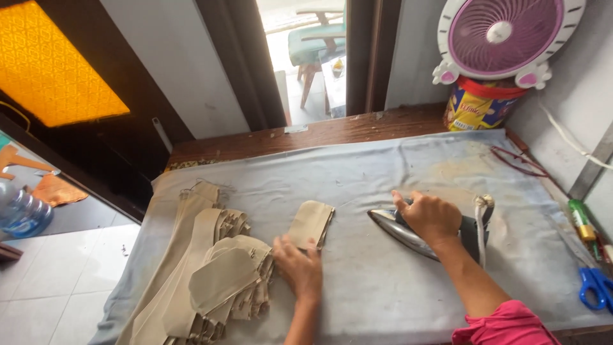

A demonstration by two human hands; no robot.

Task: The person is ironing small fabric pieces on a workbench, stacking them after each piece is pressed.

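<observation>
My right hand [429, 216] grips the black handle of a metal clothes iron [402, 231] that rests flat on the grey-blue padded cloth [383, 166], its tip pointing left. My left hand [300, 267] lies flat on the cloth, fingers spread, touching the lower edge of a small stack of tan fabric pieces [311, 223]. Left of that hand sits a bigger pile of tan fabric pieces and long strips [211, 268]. The iron's white cord [480, 233] hangs over its back end.
A pink and white fan [504, 35] stands on a yellow tin [476, 105] at the back right. Blue scissors [595, 284] and a green tube [580, 217] lie along the right edge. A plastic bottle [22, 214] sits on the floor at left.
</observation>
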